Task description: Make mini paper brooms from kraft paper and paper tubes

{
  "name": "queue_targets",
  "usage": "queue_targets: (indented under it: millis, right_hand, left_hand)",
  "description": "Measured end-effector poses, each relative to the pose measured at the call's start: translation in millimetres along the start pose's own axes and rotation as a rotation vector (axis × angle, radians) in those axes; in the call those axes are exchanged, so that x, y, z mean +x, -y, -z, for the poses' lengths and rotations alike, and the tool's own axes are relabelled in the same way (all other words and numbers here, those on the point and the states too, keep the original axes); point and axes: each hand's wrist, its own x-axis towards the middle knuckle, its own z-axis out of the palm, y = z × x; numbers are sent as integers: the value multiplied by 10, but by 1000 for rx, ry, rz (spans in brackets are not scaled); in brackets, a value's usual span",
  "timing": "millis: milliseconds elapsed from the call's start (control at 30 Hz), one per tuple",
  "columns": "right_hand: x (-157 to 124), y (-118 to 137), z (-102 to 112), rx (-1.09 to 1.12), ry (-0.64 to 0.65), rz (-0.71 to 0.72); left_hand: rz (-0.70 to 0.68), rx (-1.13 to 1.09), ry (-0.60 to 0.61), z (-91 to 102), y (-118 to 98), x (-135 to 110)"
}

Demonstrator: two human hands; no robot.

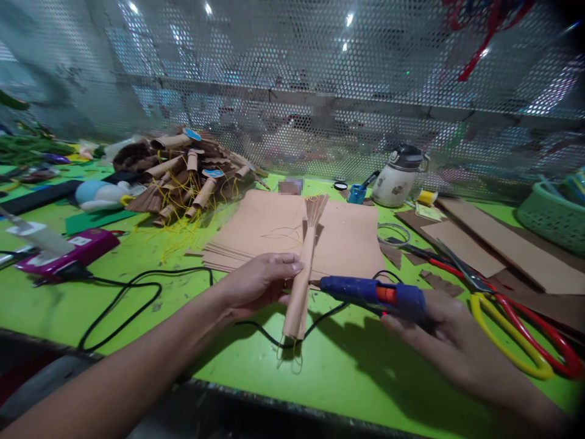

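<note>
My left hand (262, 283) grips a rolled brown paper broom (299, 292) around its middle. Its fringed end fans out toward the back, and yellow thread hangs from the near end. My right hand (450, 341) is closed round a blue glue gun (370, 296), whose nozzle points left and meets or nearly meets the side of the roll. Beneath the broom's far part lies a stack of brown paper sheets (347, 238). A black cord runs under the roll on the green table.
Similar paper brooms with yellow threads (192, 177) lie heaped at the back left. A purple power strip (68, 253) sits at left. Scissors (516, 329), paper offcuts (461, 250) and a green basket (553, 213) occupy the right. A white bottle (395, 183) stands before the perforated metal panel (292, 91).
</note>
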Motion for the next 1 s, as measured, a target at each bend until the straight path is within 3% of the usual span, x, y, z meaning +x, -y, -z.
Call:
queue_targets:
  millis: [300, 633, 1000]
  right_hand:
    - [-32, 20, 66, 68, 114, -2]
    - [-8, -31, -13, 39, -58, 2]
    - [5, 48, 14, 25, 8, 42]
  left_hand:
    - [-1, -25, -1, 6, -7, 2]
    - [12, -4, 43, 8, -3, -6]
    - [-1, -3, 18, -2, -8, -2]
